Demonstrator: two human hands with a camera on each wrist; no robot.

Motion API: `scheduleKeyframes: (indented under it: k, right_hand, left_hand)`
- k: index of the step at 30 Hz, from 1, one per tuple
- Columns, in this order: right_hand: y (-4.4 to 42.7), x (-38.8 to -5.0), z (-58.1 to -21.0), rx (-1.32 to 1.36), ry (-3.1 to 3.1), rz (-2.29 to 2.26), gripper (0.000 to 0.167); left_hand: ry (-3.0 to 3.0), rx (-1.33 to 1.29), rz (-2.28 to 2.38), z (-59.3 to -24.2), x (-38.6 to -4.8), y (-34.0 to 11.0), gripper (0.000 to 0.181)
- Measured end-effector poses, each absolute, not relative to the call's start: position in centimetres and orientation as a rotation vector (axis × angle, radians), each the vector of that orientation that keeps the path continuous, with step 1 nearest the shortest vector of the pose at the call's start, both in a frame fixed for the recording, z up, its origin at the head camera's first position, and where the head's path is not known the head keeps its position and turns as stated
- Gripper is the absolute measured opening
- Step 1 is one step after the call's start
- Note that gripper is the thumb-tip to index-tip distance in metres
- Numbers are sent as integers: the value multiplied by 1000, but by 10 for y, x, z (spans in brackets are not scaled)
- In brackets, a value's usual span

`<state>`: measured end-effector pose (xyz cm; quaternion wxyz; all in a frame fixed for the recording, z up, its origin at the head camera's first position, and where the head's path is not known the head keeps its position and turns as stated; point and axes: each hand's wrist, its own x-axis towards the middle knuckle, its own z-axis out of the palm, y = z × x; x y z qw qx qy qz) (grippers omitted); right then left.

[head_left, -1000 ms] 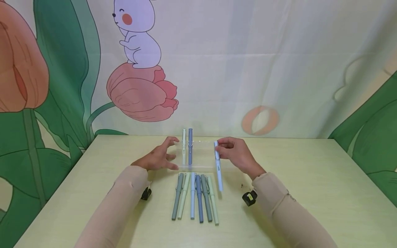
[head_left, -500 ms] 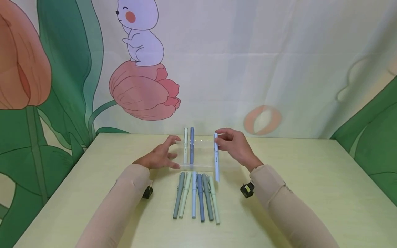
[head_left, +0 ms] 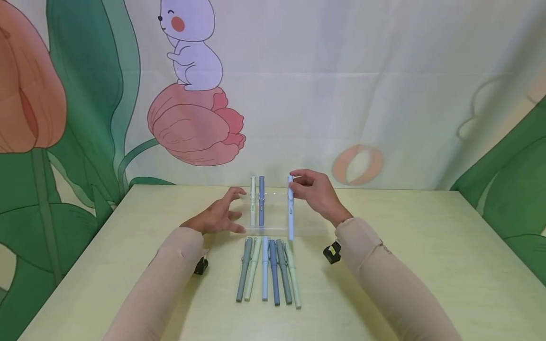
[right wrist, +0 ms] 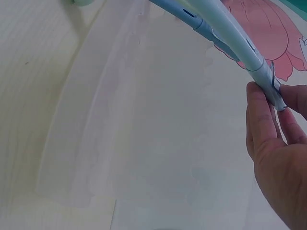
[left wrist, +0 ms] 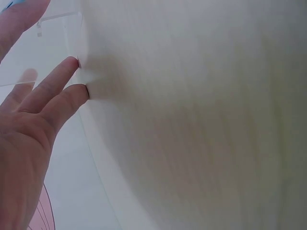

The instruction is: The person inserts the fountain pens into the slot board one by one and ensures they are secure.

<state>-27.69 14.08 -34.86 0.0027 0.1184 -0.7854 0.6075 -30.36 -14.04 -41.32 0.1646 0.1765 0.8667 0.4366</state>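
Note:
My right hand (head_left: 314, 189) pinches a light blue pen (head_left: 291, 213) near its capped top end. This pen is nearly upright, in front of the right part of a clear plastic stand (head_left: 277, 232); whether it touches the stand cannot be told. In the right wrist view, thumb and fingers close on the pen's clip end (right wrist: 268, 86). My left hand (head_left: 217, 215) spans the stand's left end, fingers spread, thumb in front and index finger behind. A white pen (head_left: 253, 201) and a violet-blue pen (head_left: 261, 201) stand upright in the stand's left part.
Several capped pens lie in a row in front of the stand, among them a dark green pen (head_left: 244, 270), a blue pen (head_left: 274, 272) and a pale green pen (head_left: 293, 277). A printed curtain (head_left: 290, 94) hangs behind the table (head_left: 405, 237).
My right hand has raised the light blue pen, moved it slightly left and turned it from a slant to nearly upright. The left hand and the lying pens stay put.

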Motion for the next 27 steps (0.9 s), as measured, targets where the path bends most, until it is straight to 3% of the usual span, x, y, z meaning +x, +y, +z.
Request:
scheduleKeyframes:
  k: [27]
  right_hand:
    - [119,-299,-339,368,-2487,1818,37]
  left_hand:
    - [2457,517,1271,-412,-302,-139,100]
